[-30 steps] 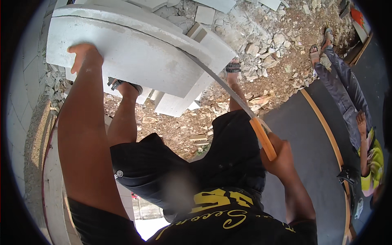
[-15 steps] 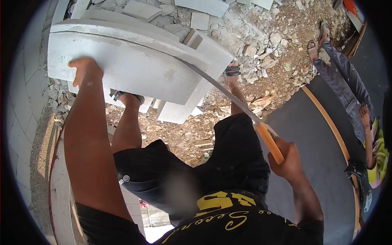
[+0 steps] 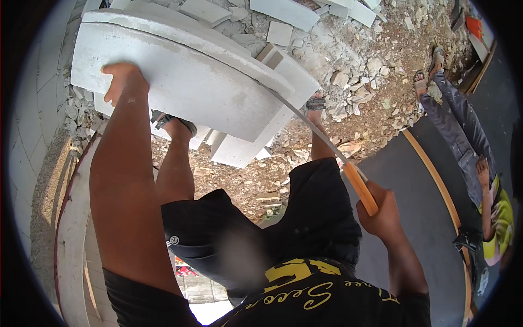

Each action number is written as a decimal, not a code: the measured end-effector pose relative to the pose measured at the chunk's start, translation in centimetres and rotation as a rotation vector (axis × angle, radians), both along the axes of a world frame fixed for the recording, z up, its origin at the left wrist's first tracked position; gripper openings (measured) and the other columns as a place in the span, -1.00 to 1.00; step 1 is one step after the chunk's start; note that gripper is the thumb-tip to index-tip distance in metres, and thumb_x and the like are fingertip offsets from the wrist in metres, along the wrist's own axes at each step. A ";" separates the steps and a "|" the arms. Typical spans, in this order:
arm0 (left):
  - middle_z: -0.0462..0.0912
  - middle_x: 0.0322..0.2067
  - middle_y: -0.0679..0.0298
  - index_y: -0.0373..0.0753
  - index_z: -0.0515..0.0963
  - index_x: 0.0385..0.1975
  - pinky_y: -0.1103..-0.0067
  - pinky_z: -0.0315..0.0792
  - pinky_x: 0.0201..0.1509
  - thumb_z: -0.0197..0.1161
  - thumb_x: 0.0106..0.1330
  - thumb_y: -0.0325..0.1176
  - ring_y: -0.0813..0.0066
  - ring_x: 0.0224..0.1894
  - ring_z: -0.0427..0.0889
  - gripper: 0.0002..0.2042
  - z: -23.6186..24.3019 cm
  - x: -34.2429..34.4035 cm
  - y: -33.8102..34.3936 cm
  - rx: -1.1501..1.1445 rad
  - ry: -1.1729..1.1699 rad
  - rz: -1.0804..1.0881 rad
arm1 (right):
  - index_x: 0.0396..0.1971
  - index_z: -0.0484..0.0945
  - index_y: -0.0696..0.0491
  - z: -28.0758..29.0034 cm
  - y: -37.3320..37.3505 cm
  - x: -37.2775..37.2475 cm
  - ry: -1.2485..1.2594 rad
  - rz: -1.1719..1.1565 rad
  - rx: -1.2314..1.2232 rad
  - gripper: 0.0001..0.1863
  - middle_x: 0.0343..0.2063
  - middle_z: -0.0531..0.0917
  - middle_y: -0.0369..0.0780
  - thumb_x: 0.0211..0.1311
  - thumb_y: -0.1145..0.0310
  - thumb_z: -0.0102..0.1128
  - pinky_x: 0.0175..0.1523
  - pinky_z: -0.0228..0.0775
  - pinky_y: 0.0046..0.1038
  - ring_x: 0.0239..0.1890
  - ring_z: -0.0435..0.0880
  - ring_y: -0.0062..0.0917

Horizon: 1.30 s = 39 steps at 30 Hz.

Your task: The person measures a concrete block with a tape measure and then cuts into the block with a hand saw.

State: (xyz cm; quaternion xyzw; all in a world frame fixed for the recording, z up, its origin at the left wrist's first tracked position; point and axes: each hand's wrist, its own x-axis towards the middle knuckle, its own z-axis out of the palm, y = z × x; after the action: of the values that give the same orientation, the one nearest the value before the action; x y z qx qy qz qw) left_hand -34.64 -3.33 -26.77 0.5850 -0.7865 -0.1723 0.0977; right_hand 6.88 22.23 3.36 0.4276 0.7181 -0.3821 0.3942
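My right hand (image 3: 381, 212) is closed around the orange handle of a handsaw (image 3: 360, 188). Its long thin blade runs up and left into a cut line across a large pale grey-white block (image 3: 190, 82). On the near part of that block, at the left, my left hand (image 3: 124, 79) presses down with its fingers spread. Under the block lie more white slabs (image 3: 239, 151), one reaching out to the right. The saw's far end is hidden in the block.
Broken pieces and rubble (image 3: 348, 82) cover the ground ahead. My sandalled feet (image 3: 171, 122) stand beside the slabs. To the right, another person's legs (image 3: 457, 114) stretch over a dark sheet (image 3: 406, 180) with a wooden edge strip (image 3: 436, 169). A block wall (image 3: 27, 136) rises at left.
The view has shifted slightly, so the block and slabs appear a little farther right. The saw blade sits farther along in its stroke; both hands keep their places on block and handle.
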 end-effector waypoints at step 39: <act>0.33 0.26 -0.30 -0.46 0.21 0.31 -0.05 0.23 0.36 -0.01 0.32 0.33 -0.30 0.30 0.36 -0.11 2.4 1.4 1.2 0.105 -0.225 -0.158 | -0.45 0.46 0.23 1.0 0.5 1.3 -0.019 0.077 -0.012 -0.97 -0.60 0.52 -0.09 0.08 0.60 0.07 -0.39 0.40 -0.36 -0.54 0.55 -0.48</act>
State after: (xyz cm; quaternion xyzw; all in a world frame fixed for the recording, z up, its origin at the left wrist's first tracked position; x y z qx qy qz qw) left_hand -33.23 -2.09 -24.41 0.5413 -0.8259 -0.1536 -0.0354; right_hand 8.17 22.70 4.36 0.4010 0.7278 -0.3671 0.4180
